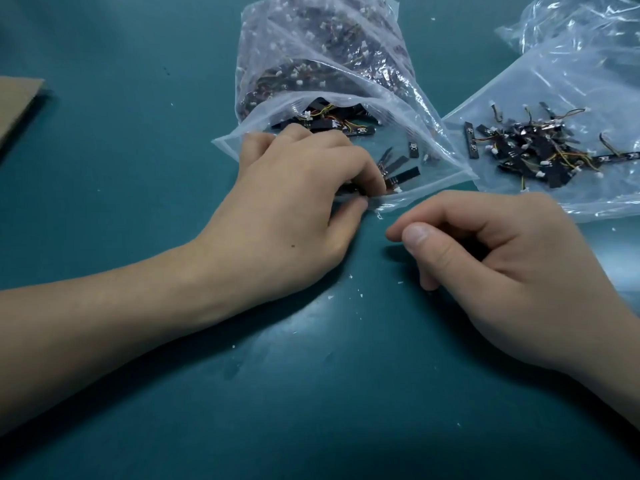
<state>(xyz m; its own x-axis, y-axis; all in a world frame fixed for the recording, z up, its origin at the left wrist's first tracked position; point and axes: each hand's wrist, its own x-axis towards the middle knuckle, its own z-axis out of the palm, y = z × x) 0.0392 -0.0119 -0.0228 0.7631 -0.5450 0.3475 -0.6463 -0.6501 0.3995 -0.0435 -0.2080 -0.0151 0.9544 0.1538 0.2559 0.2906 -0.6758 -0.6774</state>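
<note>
Left hand in the mouth of a clear bag, right hand curled beside it

White print on the black wired strips (398, 178) is too small to read. The left hand (301, 202) reaches from the worktop's (311, 393) near left, thumb and fingers pinching strips inside the bag (408, 109) at far centre. The right hand (502, 265) rests just right of it, fingers curled, thumb on forefinger, nothing visible between. A second bag (571, 81) of strips lies at the far right edge and cardboard (17, 102) at the left edge, with open green surface nearer.
</note>
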